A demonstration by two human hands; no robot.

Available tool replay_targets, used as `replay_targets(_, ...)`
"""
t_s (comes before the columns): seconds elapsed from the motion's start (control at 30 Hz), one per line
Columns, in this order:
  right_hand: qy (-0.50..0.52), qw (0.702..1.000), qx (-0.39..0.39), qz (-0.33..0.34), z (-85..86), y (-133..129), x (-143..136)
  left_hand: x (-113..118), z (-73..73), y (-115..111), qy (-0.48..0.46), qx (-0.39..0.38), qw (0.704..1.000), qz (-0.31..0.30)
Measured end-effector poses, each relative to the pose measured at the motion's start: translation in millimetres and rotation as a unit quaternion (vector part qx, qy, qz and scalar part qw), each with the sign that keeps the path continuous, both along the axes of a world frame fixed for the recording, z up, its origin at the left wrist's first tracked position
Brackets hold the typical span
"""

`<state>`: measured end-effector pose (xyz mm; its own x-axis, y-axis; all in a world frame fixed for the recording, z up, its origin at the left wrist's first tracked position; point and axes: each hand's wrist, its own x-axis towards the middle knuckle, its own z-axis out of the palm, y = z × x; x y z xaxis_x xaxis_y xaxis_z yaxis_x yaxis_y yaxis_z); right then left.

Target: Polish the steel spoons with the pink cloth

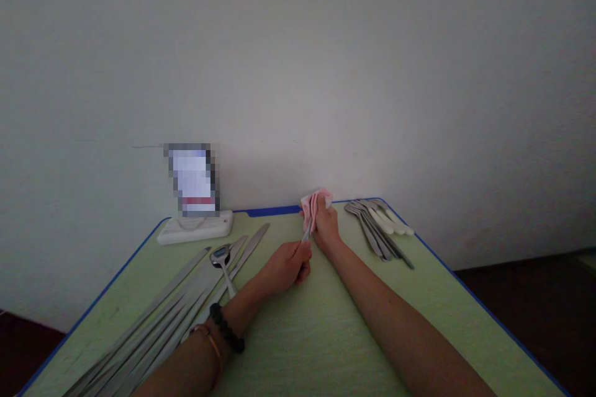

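Observation:
My left hand [285, 268] is closed around the handle of a slim metal utensil [306, 236]; its far end disappears into a cloth, so its kind is hidden. Pinched around that end is a folded pink and white cloth [309, 206], gripped by my right hand [327, 228] with the thumb on top. Both hands are above the table's far half. Left of my left wrist lies a metal spoon [225, 267], resting across several long table knives [186, 304]. Beyond my right hand is a pile of spoons [372, 232] with dark metal handles.
Several white-handled utensils [388, 223] lie beside the spoon pile. A phone with a blurred screen [193, 180] stands on a white base [195, 227] at the back left. The green table [298, 347] has a blue edge and stands against a plain wall [298, 74].

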<state>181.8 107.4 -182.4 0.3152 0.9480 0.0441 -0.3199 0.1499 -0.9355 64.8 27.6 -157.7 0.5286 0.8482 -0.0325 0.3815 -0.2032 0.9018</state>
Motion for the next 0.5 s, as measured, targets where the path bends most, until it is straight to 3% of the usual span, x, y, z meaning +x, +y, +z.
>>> replay_targets(0.33,0.007,0.999,-0.022,0.024,6.0,-10,-5,0,-1.9,7,-0.01,0.027,0.995,0.096)
replay_targets(0.5,-0.129,0.991,0.0,-0.032,6.7,-18,-1,-5,4.3,9,0.001,0.118,0.976,0.181)
